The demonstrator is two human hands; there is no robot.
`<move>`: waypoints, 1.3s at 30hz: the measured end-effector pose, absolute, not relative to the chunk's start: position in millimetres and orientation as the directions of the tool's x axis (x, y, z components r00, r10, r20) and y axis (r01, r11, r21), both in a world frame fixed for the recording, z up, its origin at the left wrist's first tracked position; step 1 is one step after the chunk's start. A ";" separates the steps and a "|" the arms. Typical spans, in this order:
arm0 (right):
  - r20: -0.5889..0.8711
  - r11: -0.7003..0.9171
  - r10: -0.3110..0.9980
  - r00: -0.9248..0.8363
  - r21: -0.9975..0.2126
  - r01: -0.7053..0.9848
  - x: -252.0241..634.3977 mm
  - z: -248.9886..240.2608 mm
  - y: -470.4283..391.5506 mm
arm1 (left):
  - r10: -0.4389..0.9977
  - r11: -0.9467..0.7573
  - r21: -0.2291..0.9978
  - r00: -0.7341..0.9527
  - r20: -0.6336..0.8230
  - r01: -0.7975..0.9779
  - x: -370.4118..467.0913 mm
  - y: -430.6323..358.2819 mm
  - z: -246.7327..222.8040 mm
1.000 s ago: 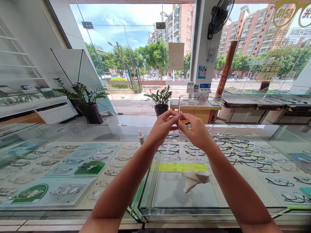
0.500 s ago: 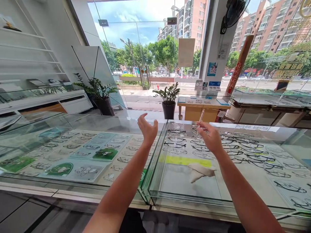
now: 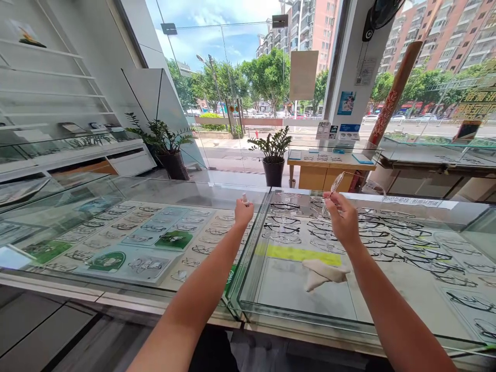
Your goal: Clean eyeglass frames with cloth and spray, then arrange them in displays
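Head view: beyond the cloth (image 3: 324, 274), to its left, the left hand (image 3: 243, 213) is closed around 1 bottle (image 3: 244, 198); beyond it, slightly right, the right hand (image 3: 344, 221) pinches 1 pair of glasses (image 3: 337, 181), best gripped lightly, off the lenses.

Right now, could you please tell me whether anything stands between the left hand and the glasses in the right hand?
Nothing visible does: the left hand, closed around a small bottle, has open space towards the glasses. The cloth lies nearer the person, out of the way.
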State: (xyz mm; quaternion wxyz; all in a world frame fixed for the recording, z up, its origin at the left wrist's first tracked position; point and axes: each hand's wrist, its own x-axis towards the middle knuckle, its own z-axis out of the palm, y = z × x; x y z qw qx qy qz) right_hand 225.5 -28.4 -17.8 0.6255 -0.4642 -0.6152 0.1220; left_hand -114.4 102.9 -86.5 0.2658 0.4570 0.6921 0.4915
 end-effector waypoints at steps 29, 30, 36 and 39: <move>0.517 0.542 0.838 -0.176 -0.828 0.147 171.7 -26.1 -59.0 | 0.930 -0.103 0.952 0.311 0.195 -0.290 -8.9 4.9 -23.2; 0.512 0.538 0.839 -0.185 -0.831 0.140 170.2 -27.3 -59.6 | 0.934 -0.133 0.957 0.290 0.208 -0.259 -8.4 5.7 -24.9; 0.482 0.519 0.844 -0.236 -0.845 0.128 163.2 -30.0 -63.6 | 0.920 -0.268 0.956 0.263 0.291 -0.119 -10.0 9.6 -31.1; 0.484 0.524 0.839 -0.249 -0.843 0.124 161.9 -30.7 -64.4 | 0.912 -0.293 0.951 0.272 0.308 -0.095 -10.5 11.5 -33.5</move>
